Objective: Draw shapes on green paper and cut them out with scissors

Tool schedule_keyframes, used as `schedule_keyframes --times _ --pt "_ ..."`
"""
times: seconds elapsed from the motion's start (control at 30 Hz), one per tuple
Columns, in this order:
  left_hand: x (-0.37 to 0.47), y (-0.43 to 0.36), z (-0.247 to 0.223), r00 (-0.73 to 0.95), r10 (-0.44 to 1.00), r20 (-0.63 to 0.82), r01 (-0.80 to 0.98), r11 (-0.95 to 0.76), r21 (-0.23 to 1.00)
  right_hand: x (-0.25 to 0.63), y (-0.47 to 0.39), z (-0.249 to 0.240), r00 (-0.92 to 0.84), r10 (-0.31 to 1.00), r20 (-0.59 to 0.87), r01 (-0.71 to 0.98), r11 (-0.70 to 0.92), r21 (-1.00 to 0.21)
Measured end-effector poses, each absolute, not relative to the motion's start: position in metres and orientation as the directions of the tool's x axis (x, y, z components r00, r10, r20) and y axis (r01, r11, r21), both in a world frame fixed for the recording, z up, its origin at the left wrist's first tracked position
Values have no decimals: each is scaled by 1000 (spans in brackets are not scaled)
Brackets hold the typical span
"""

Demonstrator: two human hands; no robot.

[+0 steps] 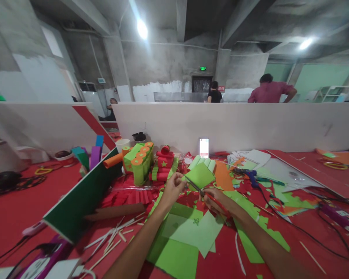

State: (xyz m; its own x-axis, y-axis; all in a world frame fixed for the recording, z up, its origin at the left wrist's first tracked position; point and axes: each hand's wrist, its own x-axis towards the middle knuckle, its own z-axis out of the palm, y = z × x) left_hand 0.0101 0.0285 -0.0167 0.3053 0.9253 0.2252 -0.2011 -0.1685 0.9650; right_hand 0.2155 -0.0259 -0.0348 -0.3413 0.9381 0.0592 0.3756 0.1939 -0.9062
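My left hand (175, 186) pinches the left corner of a bright green sheet of paper (201, 174). In my right hand (216, 199) is a pair of scissors (221, 206) with red-orange handles; the blades lie along the lower left edge of the sheet, pointing toward my left fingertips. How far the blades are apart is too small to tell. Below both hands lie pale green sheets (182, 230), one with a star drawn on it, over brighter green paper (174, 257). Pale green paper rolls (211, 164) stand just behind the held sheet.
Green and orange paper figures (139, 161) and red paper rolls (164, 164) stand at the back left, near a dark green board (84, 197). A blue glue gun (252, 177) with a black cord lies right, among scraps. A lit phone (204, 148) leans against the white partition (235, 124).
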Motion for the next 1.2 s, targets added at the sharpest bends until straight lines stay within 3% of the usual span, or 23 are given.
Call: schedule_keyframes --times 0.17,0.5,1.2 --pt "9 28 -16 313 926 213 -196 -157 968 214 -32 -29 -318 939 128 428 263 -865" --pt "10 27 -14 314 926 210 -194 -154 969 212 -31 -21 -279 959 47 439 171 -882" --pt "9 31 -20 308 931 197 -232 -127 964 219 -17 -33 -305 945 122 525 274 -806"
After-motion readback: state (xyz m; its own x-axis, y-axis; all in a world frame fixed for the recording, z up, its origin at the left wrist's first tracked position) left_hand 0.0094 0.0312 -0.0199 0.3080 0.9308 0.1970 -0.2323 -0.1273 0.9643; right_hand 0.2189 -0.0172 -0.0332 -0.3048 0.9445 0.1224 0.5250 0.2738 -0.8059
